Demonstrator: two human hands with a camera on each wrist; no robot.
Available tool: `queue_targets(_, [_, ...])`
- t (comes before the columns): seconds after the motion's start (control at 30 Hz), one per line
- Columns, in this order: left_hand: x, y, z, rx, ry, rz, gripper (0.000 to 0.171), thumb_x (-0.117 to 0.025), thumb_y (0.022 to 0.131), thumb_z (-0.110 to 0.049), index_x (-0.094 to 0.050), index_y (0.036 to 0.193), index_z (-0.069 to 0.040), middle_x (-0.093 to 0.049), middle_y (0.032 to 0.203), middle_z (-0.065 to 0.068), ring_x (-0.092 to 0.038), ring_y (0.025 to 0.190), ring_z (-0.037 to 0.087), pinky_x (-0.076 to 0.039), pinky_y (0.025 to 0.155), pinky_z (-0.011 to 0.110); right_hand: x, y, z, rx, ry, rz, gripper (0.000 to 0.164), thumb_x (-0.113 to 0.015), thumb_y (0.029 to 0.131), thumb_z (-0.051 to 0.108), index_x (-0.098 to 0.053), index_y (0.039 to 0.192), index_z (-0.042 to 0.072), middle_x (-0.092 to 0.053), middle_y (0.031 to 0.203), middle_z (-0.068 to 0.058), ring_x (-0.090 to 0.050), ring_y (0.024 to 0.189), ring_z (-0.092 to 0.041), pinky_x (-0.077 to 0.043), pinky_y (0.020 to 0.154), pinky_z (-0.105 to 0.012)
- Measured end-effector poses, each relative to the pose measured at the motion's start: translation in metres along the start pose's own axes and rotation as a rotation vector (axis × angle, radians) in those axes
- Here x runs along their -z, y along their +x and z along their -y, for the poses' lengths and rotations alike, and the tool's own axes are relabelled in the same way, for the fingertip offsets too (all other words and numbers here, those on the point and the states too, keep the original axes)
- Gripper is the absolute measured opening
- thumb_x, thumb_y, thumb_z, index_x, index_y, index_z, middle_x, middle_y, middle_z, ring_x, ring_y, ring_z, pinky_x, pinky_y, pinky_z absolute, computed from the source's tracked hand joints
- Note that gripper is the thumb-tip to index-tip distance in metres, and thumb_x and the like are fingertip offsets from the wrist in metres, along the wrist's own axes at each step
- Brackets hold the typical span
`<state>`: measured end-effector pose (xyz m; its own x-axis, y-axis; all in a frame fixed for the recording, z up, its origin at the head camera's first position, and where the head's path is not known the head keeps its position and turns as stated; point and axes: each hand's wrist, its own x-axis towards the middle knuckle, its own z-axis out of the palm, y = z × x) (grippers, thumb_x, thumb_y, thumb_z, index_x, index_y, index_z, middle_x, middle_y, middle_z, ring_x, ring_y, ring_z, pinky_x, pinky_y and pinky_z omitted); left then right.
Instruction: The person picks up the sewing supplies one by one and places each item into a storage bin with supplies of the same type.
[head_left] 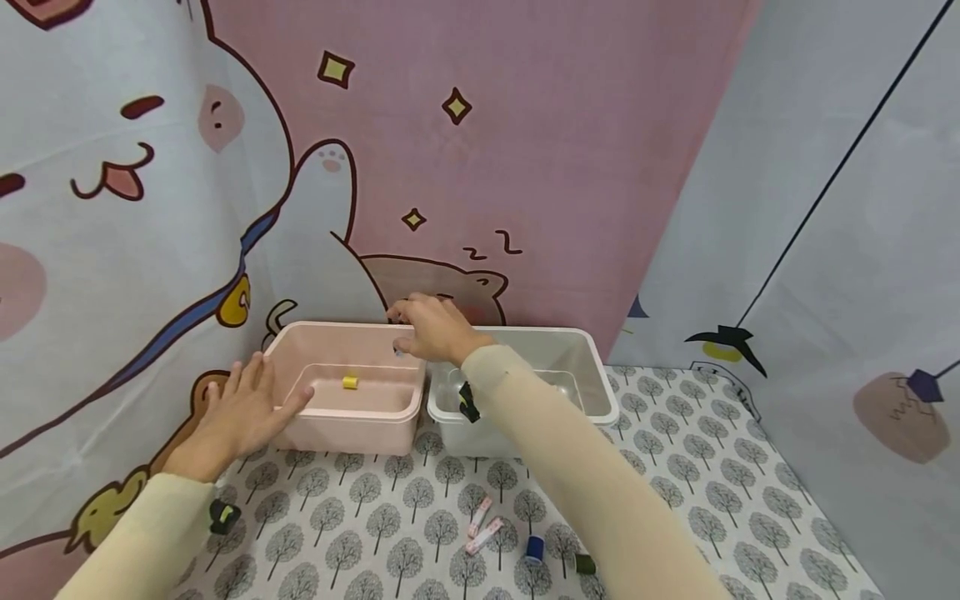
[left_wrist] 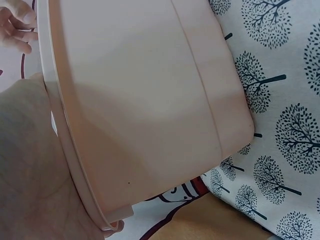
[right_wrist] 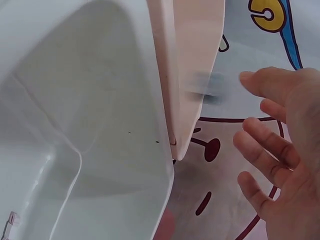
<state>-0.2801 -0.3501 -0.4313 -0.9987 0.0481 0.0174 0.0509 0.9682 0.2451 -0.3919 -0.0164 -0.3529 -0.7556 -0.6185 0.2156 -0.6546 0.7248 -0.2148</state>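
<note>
Hovering R hand [head_left: 429, 325] | blurred obj [right_wrist: 206, 88] nr pink bin [head_left: 345, 435] | ID unclear

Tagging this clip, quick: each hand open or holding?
Left hand: open, at the pink bin.
Right hand: open, holding nothing; blurred object beside it.

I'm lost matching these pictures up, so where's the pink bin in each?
Head: pink bin left of centre, beside the white bin.
Left wrist: pink bin fills the middle, close up.
Right wrist: pink bin upper middle, just right of the white bin.
Shared landmark: the cartoon-printed backdrop, visible in all three.
</note>
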Motion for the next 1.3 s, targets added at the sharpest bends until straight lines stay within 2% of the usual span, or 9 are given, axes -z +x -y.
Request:
queue_targets(0.1, [0.000,0.000,-0.002,-0.002,0.004,0.000,0.124,-0.034,0.114,-0.084,-0.008,0.177,0.019,0.001,0.186,0.047,-0.002,0.171,0.076,-0.001,0.131,0.098,0.001,-0.005,0.000,-0.019,-0.016,0.020,0.049,-0.082,0.111,0.035,-0.072,0.157,0.020,-0.074,0.152,-0.004,-0.072,0.143,-0.025,-0.056,0.127,-0.054])
queue_targets(0.23, [0.001,0.000,-0.003,0.000,0.009,0.000,0.123,-0.035,0.115,-0.083,-0.008,0.177,0.020,0.000,0.186,0.048,-0.003,0.171,0.077,-0.003,0.130,0.099,0.004,-0.012,-0.001,-0.013,-0.003,0.022,0.046,-0.080,0.112,0.034,-0.074,0.155,0.021,-0.072,0.156,-0.004,-0.069,0.147,-0.027,-0.052,0.132,-0.058])
queue_targets(0.5, [0.000,-0.002,0.001,0.001,0.004,0.001,0.124,-0.034,0.115,-0.083,-0.007,0.177,0.021,0.001,0.185,0.049,-0.003,0.170,0.078,-0.002,0.129,0.099,0.010,-0.027,-0.003,0.042,0.018,-0.017,0.039,-0.079,0.112,0.028,-0.079,0.150,0.021,-0.074,0.155,-0.005,-0.072,0.143,-0.027,-0.057,0.125,-0.055])
queue_targets(0.63, [0.000,-0.002,0.001,-0.006,0.003,-0.001,0.123,-0.035,0.115,-0.082,-0.008,0.176,0.021,0.000,0.185,0.049,-0.003,0.170,0.078,-0.003,0.129,0.099,0.014,-0.037,-0.006,0.058,0.028,-0.030,0.038,-0.079,0.112,0.028,-0.079,0.149,0.019,-0.074,0.153,-0.006,-0.075,0.133,-0.026,-0.060,0.120,-0.054])
queue_targets(0.8, [0.000,-0.001,-0.001,-0.011,0.003,-0.004,0.121,-0.036,0.116,-0.080,-0.008,0.176,0.021,0.000,0.185,0.049,-0.003,0.170,0.078,-0.003,0.129,0.099,0.015,-0.050,-0.011,0.064,0.034,-0.051,0.037,-0.079,0.111,0.027,-0.081,0.147,0.018,-0.078,0.140,-0.006,-0.077,0.113,-0.022,-0.063,0.107,-0.048])
queue_targets(0.87, [-0.001,-0.001,-0.001,-0.011,0.004,-0.005,0.121,-0.036,0.116,-0.080,-0.008,0.176,0.021,0.000,0.185,0.049,-0.003,0.170,0.078,-0.003,0.129,0.099,0.014,-0.054,-0.014,0.066,0.027,-0.060,0.036,-0.079,0.111,0.027,-0.081,0.146,0.018,-0.079,0.135,-0.005,-0.077,0.110,-0.021,-0.064,0.102,-0.045])
queue_targets(0.97, [-0.001,-0.001,0.000,-0.012,0.005,-0.002,0.122,-0.035,0.116,-0.081,-0.007,0.176,0.021,0.001,0.185,0.049,-0.003,0.170,0.077,-0.002,0.129,0.099,0.013,-0.060,-0.017,0.063,0.022,-0.070,0.035,-0.079,0.111,0.027,-0.082,0.145,0.018,-0.080,0.135,-0.003,-0.079,0.112,-0.020,-0.065,0.103,-0.042])
queue_targets(1.13, [-0.002,0.000,0.000,-0.011,0.001,0.003,0.123,-0.033,0.115,-0.082,-0.006,0.176,0.021,0.002,0.186,0.048,-0.002,0.171,0.077,-0.001,0.130,0.098,0.014,-0.071,-0.022,0.070,0.041,-0.078,0.035,-0.080,0.110,0.025,-0.082,0.144,0.017,-0.081,0.131,-0.004,-0.078,0.111,-0.022,-0.064,0.105,-0.044])
queue_targets(1.3, [-0.002,0.000,0.000,-0.011,0.009,-0.003,0.122,-0.033,0.116,-0.081,-0.007,0.176,0.021,0.002,0.185,0.049,-0.003,0.171,0.077,-0.001,0.130,0.099,0.017,-0.083,-0.024,0.091,0.067,-0.085,0.035,-0.078,0.110,0.022,-0.083,0.143,0.016,-0.080,0.126,-0.004,-0.075,0.106,-0.020,-0.064,0.101,-0.043])
